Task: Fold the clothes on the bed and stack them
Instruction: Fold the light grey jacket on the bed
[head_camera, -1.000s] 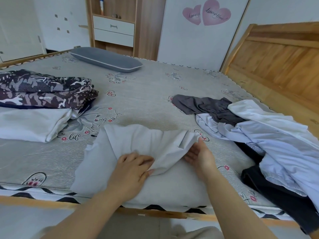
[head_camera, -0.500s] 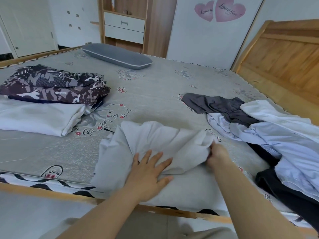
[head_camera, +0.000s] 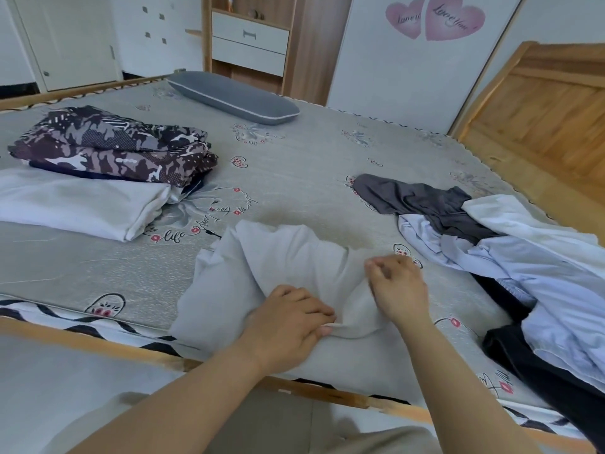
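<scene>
Left hand [head_camera: 288, 319] pinches the pale grey garment's [head_camera: 262, 267] near fold; right hand [head_camera: 397, 286], curled, rests beside it.

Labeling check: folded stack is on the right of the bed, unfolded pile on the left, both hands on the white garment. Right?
Sides are swapped. The head view shows the folded stack on the left of the bed and the unfolded pile on the right. Both hands, left and right, are on the white garment.

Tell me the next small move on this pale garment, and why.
Probably smooth the pale garment flat before the next fold. It lies bunched and creased by the near edge of the bed; the left hand pinches a fold, and the right hand is curled at its right edge, grip unclear.
</scene>
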